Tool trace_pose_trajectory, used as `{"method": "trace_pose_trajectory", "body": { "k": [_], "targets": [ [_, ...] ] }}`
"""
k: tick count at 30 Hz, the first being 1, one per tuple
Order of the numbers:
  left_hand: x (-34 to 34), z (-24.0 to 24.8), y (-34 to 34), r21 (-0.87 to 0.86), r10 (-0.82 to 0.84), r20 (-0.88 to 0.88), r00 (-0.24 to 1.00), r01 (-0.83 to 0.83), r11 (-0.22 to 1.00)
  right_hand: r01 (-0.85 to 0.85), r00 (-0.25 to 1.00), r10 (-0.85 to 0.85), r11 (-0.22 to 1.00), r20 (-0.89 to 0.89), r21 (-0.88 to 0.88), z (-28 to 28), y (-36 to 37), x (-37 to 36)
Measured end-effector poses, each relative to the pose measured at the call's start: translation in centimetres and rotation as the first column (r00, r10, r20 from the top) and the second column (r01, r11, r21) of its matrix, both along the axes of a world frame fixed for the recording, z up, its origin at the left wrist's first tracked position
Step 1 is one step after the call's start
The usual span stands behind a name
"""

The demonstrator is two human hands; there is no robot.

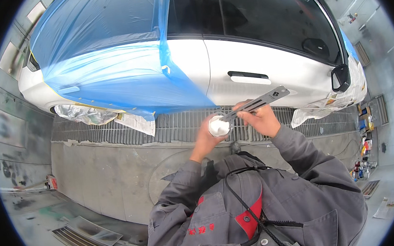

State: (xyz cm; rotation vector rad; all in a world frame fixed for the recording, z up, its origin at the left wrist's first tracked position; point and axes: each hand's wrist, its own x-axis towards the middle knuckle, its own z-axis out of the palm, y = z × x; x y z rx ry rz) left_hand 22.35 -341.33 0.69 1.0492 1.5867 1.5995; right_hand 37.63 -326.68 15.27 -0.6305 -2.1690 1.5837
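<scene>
My left hand (203, 142) is wrapped round a small clear cup (230, 128) from its left side. White paint (219, 126) shows inside it. In my right hand (263, 119) is a flat grey mixing stick (269, 98) with long slots, gripped between thumb and fingers. The stick slants down to the left, and its lower end reaches into the cup at the paint. Its upper end points toward the car door. Both hands are close together in front of my chest, above the floor grating (178, 124).
Just beyond stands a white car (220, 61), its left part under blue masking film (105, 74). A side mirror (340, 78) and masking paper (327, 106) are at right. Bottles and cans (362, 170) line the right wall. A slotted panel (83, 240) lies lower left.
</scene>
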Motion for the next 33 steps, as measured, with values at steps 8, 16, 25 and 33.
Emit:
{"method": "trace_pose_trajectory", "body": {
  "k": [8, 16, 25, 33],
  "targets": [
    [-0.5, 2.1, -1.1, -0.026, 0.005, 0.083, 0.997, -0.003, 1.0, 0.057, 0.995, -0.052, 0.997, 0.088, -0.058, 0.3, -0.4, -0.5],
    [-0.4, 2.5, -1.6, -0.018, 0.073, -0.01, 0.997, -0.073, 0.997, 0.104, 0.994, -0.101, 0.99, 0.035, -0.091, 0.8, -0.6, -0.7],
    [0.6, 1.7, -1.0, 0.053, 0.237, -0.068, 0.969, -0.234, 0.971, 0.201, 0.977, -0.203, 0.979, -0.072, -0.032, 1.1, -2.4, -0.4],
    [1.2, 1.5, -0.9, 0.088, 0.3, -0.208, 0.931, -0.287, 0.954, 0.195, 0.98, -0.196, 0.98, -0.042, -0.035, 0.7, -1.8, 0.3]
  ]
}}
